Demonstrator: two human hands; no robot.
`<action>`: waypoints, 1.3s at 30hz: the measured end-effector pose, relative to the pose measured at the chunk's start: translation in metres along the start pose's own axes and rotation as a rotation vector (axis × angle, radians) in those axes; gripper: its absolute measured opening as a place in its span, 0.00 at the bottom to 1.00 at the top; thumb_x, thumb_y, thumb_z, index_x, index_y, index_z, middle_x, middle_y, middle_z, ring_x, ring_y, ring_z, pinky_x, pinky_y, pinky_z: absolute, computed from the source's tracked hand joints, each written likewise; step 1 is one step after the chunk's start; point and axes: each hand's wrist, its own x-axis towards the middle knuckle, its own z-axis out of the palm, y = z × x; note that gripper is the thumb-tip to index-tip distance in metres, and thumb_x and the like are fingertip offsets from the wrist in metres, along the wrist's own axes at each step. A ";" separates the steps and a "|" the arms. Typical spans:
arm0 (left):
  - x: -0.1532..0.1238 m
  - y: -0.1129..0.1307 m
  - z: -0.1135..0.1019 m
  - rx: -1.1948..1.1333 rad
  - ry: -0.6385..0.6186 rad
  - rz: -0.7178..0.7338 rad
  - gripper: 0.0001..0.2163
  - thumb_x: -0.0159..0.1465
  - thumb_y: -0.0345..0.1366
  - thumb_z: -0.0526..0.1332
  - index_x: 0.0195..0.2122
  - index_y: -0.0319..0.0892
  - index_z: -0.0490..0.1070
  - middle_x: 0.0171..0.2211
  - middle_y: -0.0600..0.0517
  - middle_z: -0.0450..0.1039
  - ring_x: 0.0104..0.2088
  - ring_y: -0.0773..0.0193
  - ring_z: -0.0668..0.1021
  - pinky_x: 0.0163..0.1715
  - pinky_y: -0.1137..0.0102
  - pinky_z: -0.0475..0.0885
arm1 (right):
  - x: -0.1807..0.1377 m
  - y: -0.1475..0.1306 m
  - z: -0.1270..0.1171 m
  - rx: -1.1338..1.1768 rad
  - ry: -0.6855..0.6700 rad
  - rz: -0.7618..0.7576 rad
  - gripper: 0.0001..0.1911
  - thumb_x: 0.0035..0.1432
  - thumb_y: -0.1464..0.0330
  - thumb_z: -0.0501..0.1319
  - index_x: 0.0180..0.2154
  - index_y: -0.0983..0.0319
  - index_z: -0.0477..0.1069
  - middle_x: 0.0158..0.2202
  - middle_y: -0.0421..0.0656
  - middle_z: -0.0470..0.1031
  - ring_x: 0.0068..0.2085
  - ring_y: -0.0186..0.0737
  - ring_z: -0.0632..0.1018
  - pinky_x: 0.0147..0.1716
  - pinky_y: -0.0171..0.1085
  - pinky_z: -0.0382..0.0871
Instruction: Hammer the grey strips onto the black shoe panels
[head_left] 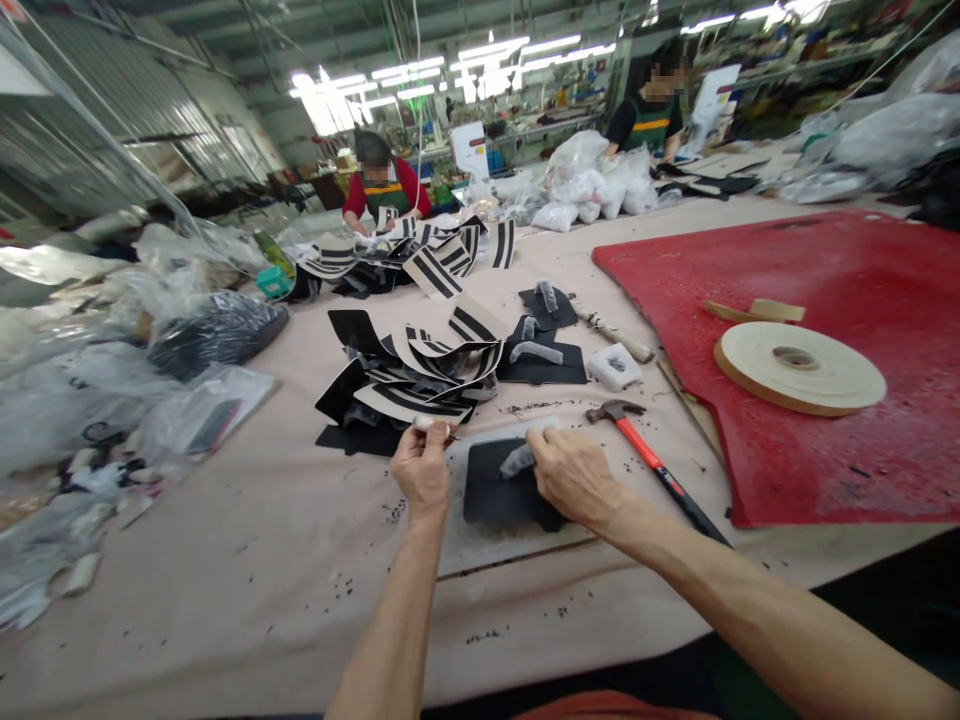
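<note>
My left hand [422,472] is closed on a small tool with a white handle [430,424]; a short dark tip sticks out to its right, too small to name. Beside it, my right hand [574,474] is closed at the upper end of a plastic-wrapped handle [517,460]. That handle sits on a black panel [487,495], which lies on a pale flat board [459,548]. Part of the panel's right side is hidden under my right hand. To the right of the board lies a claw hammer [651,458] with a red and black grip.
Curved black and cream panels [420,370] are heaped beyond my left hand. Farther out lie more black panels with wrapped handles [544,362], a white block [615,367] and a wooden-handled tool [619,335]. A tape roll [832,375] rests on a red mat [660,265]. Two co-workers stand behind.
</note>
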 end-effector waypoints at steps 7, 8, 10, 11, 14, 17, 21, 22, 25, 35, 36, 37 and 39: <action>-0.014 0.002 -0.002 0.151 -0.174 0.028 0.11 0.58 0.42 0.69 0.33 0.39 0.76 0.28 0.52 0.79 0.30 0.64 0.80 0.35 0.71 0.76 | -0.010 -0.004 0.015 0.218 -0.118 0.256 0.15 0.67 0.66 0.54 0.52 0.65 0.66 0.40 0.51 0.80 0.39 0.47 0.81 0.32 0.37 0.64; -0.018 -0.004 0.001 0.162 -0.207 0.014 0.10 0.58 0.42 0.68 0.33 0.39 0.76 0.28 0.52 0.78 0.29 0.64 0.80 0.34 0.71 0.76 | -0.016 -0.006 0.026 0.255 -0.126 0.268 0.17 0.67 0.66 0.54 0.54 0.65 0.66 0.40 0.51 0.80 0.39 0.48 0.82 0.33 0.37 0.65; -0.025 -0.016 0.009 0.177 -0.277 -0.015 0.09 0.59 0.41 0.67 0.32 0.39 0.75 0.28 0.53 0.78 0.29 0.65 0.79 0.34 0.72 0.75 | -0.028 -0.010 0.046 0.327 -0.135 0.272 0.21 0.69 0.64 0.54 0.59 0.65 0.63 0.40 0.50 0.81 0.39 0.48 0.82 0.34 0.38 0.66; -0.027 -0.021 0.012 0.182 -0.309 -0.028 0.09 0.60 0.40 0.66 0.32 0.39 0.75 0.28 0.53 0.78 0.30 0.65 0.79 0.34 0.72 0.75 | -0.034 -0.013 0.054 0.362 -0.133 0.271 0.23 0.69 0.63 0.54 0.61 0.64 0.61 0.39 0.49 0.81 0.39 0.49 0.83 0.34 0.38 0.67; -0.030 -0.036 0.024 0.196 -0.400 -0.065 0.09 0.61 0.41 0.65 0.34 0.40 0.76 0.30 0.52 0.79 0.32 0.64 0.80 0.36 0.72 0.74 | -0.044 -0.019 0.067 0.444 -0.114 0.286 0.24 0.69 0.61 0.54 0.62 0.63 0.61 0.36 0.48 0.82 0.38 0.50 0.83 0.34 0.39 0.68; -0.031 -0.050 0.031 0.184 -0.463 -0.107 0.10 0.61 0.42 0.65 0.36 0.40 0.76 0.32 0.50 0.81 0.34 0.60 0.82 0.38 0.69 0.76 | -0.047 -0.021 0.072 0.500 -0.080 0.304 0.20 0.69 0.60 0.55 0.56 0.64 0.66 0.36 0.48 0.82 0.38 0.50 0.83 0.34 0.39 0.67; -0.035 -0.065 0.030 0.189 -0.480 -0.147 0.12 0.62 0.43 0.64 0.40 0.40 0.76 0.34 0.48 0.83 0.36 0.58 0.83 0.40 0.66 0.77 | -0.044 -0.017 0.076 0.544 -0.060 0.291 0.14 0.70 0.59 0.54 0.46 0.62 0.70 0.36 0.48 0.81 0.38 0.48 0.82 0.34 0.38 0.65; -0.037 -0.067 0.029 0.201 -0.478 -0.142 0.12 0.63 0.43 0.63 0.40 0.40 0.76 0.34 0.47 0.83 0.36 0.58 0.84 0.40 0.66 0.77 | -0.044 -0.016 0.077 0.546 -0.066 0.282 0.14 0.70 0.59 0.53 0.43 0.61 0.71 0.35 0.47 0.81 0.37 0.47 0.82 0.33 0.38 0.64; -0.039 -0.067 0.027 0.248 -0.496 -0.119 0.11 0.63 0.43 0.63 0.40 0.40 0.76 0.34 0.47 0.83 0.36 0.58 0.84 0.40 0.66 0.77 | -0.042 -0.013 0.081 0.535 -0.079 0.266 0.16 0.71 0.58 0.52 0.39 0.60 0.70 0.33 0.46 0.80 0.35 0.45 0.81 0.32 0.37 0.61; -0.040 -0.065 0.031 0.374 -0.538 -0.042 0.09 0.64 0.41 0.61 0.39 0.42 0.76 0.35 0.48 0.83 0.35 0.60 0.83 0.40 0.68 0.75 | -0.042 -0.013 0.081 0.548 -0.107 0.295 0.17 0.70 0.56 0.52 0.39 0.61 0.70 0.31 0.47 0.80 0.35 0.46 0.81 0.31 0.37 0.61; -0.039 -0.065 0.031 0.388 -0.547 -0.023 0.09 0.64 0.40 0.61 0.39 0.42 0.76 0.34 0.49 0.83 0.35 0.60 0.83 0.40 0.69 0.75 | -0.042 -0.013 0.080 0.567 -0.116 0.302 0.17 0.70 0.56 0.52 0.40 0.62 0.70 0.32 0.47 0.80 0.35 0.47 0.81 0.32 0.37 0.63; -0.038 -0.064 0.031 0.400 -0.563 -0.002 0.08 0.64 0.39 0.61 0.39 0.42 0.76 0.34 0.49 0.83 0.35 0.61 0.82 0.39 0.69 0.75 | -0.042 -0.013 0.078 0.597 -0.123 0.299 0.16 0.69 0.57 0.53 0.42 0.62 0.71 0.33 0.47 0.80 0.37 0.47 0.82 0.33 0.37 0.64; -0.036 -0.060 0.031 0.421 -0.616 0.038 0.07 0.65 0.38 0.60 0.38 0.42 0.76 0.34 0.50 0.82 0.34 0.61 0.82 0.39 0.70 0.74 | -0.042 -0.008 0.071 0.682 -0.117 0.262 0.17 0.69 0.58 0.52 0.47 0.62 0.71 0.40 0.48 0.81 0.42 0.46 0.81 0.38 0.38 0.68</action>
